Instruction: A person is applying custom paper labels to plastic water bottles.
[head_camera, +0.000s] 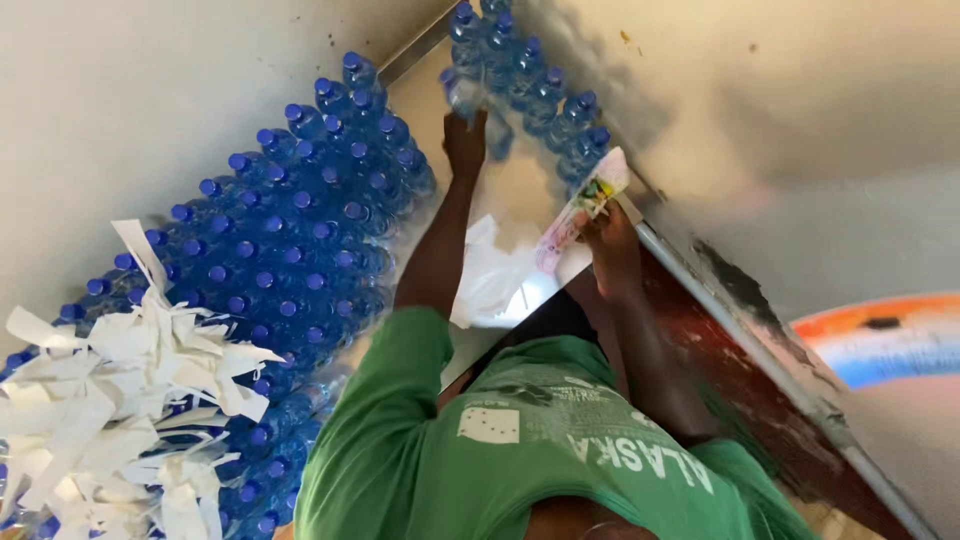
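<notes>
My left hand (466, 142) reaches far forward and is closed around the lower part of a clear water bottle with a blue cap (461, 92). That bottle stands at the near end of a row of like bottles (545, 95). My right hand (612, 238) holds a narrow, colourfully printed strip of labels (585, 205), which sticks up and to the right out of my fist. Between my arms lies crumpled white plastic sheeting (492, 272). My green shirt fills the bottom of the view.
A large block of blue-capped water bottles (300, 220) fills the left side. A heap of torn white paper strips (120, 400) lies on its near end. A metal rail (745, 345) and a dark red panel (735, 385) run along the right, under a pale wall.
</notes>
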